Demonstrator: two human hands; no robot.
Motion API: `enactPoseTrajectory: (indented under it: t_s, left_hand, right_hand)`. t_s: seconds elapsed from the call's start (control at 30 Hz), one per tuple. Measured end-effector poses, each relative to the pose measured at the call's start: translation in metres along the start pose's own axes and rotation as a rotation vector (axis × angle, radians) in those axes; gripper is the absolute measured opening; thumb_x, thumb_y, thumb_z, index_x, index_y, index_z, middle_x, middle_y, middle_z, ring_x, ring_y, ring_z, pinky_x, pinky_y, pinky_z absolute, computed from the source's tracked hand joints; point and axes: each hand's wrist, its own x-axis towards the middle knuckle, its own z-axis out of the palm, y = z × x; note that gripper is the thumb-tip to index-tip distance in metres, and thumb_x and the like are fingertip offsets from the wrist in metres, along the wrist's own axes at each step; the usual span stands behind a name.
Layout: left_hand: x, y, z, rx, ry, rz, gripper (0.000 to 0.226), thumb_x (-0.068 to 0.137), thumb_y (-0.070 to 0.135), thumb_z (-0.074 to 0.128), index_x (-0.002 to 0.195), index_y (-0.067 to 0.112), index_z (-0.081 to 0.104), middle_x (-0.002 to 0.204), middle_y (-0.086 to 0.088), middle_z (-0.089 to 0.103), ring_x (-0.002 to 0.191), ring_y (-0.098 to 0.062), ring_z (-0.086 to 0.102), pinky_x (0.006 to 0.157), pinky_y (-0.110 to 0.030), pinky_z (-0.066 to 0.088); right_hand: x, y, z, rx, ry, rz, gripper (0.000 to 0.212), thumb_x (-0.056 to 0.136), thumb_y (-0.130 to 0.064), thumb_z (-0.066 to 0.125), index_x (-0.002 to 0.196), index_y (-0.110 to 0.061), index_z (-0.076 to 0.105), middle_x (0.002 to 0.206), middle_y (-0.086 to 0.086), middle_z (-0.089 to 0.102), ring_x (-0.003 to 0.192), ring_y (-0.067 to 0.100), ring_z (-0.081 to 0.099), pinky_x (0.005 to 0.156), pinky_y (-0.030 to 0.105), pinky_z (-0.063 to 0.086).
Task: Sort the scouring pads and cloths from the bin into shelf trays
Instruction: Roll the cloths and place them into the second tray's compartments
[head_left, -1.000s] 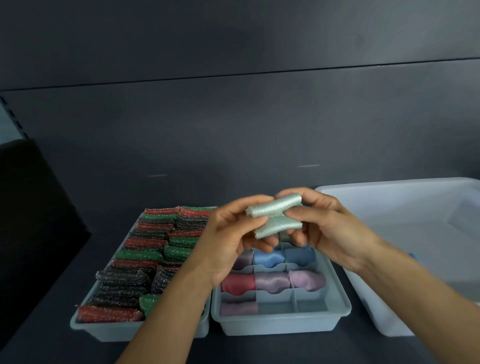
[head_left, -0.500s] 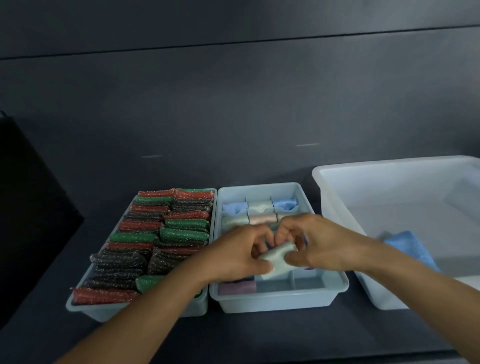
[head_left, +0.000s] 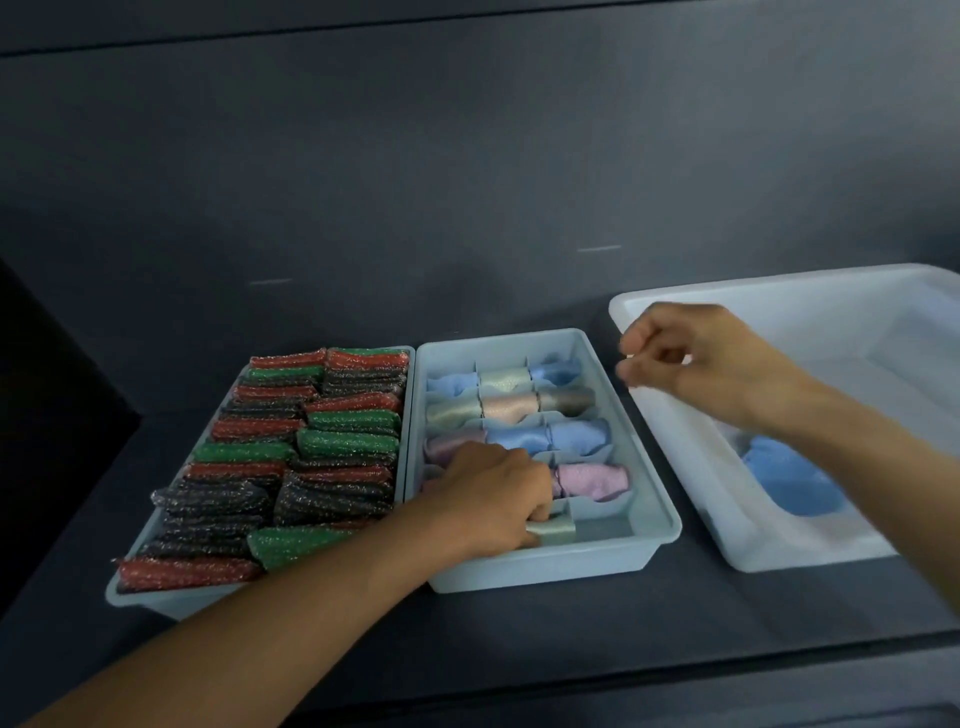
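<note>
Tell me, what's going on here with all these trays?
A person is sorting cleaning supplies. Their left-hand grip tucks a rolled pale green cloth into a front compartment of the divided tray. The right-hand grip hovers empty, fingers loosely curled, over the white bin, where a blue cloth lies. The neighbouring tray is packed with scouring pads.

Likely a shop; dark display shelf (head_left: 519, 649); trays (head_left: 545, 569) packed with scouring pads (head_left: 343, 441), cloths (head_left: 576, 434).
</note>
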Motion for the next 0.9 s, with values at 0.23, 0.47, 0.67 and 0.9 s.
enactPoseTrajectory:
  t_s: [0.23,0.47,0.67,0.9]
  left_hand:
    - [0.008,-0.006,-0.005,-0.135,-0.09,-0.022,0.019,0.082,0.042,0.072,0.095,0.028,0.075,0.089,0.013,0.073,0.082,-0.006,0.064,0.061,-0.025,0.041]
    - [0.019,-0.013,-0.039,-0.504,0.156,-0.135,0.022,0.08,0.051,0.068,0.076,0.03,0.073,0.067,0.013,0.071,0.07,-0.009,0.067,0.07,-0.033,0.055]
    - [0.003,-0.004,-0.056,-1.158,0.392,-0.066,0.014,0.091,0.025,0.066,0.089,0.014,0.074,0.079,-0.004,0.075,0.051,-0.014,0.054,0.049,-0.017,0.041]
    - [0.027,0.016,-0.07,-1.241,0.552,-0.059,0.056,0.072,0.041,0.078,0.124,0.03,0.059,0.121,0.013,0.065,0.113,0.0,0.059,0.089,-0.017,0.049]
  right_hand:
    - [0.0,0.074,-0.066,-0.484,-0.334,0.235,0.032,0.073,-0.01,0.075,0.093,-0.032,0.063,0.102,-0.001,0.067,0.085,0.018,0.062,0.078,0.029,0.05]
    - [-0.004,0.115,-0.057,-0.745,-0.485,0.642,0.071,0.075,-0.025,0.076,0.134,-0.007,0.042,0.118,0.011,0.058,0.098,0.026,0.063,0.063,0.029,0.054]
    - [-0.003,0.09,-0.074,-0.187,-0.212,0.323,0.013,0.072,-0.01,0.075,0.072,-0.007,0.063,0.065,0.004,0.054,0.059,0.014,0.049,0.05,0.018,0.038]
    - [0.0,-0.013,-0.09,0.438,-0.102,-0.009,0.015,0.073,-0.009,0.075,0.082,-0.014,0.064,0.072,-0.001,0.059,0.064,0.01,0.052,0.053,0.019,0.039]
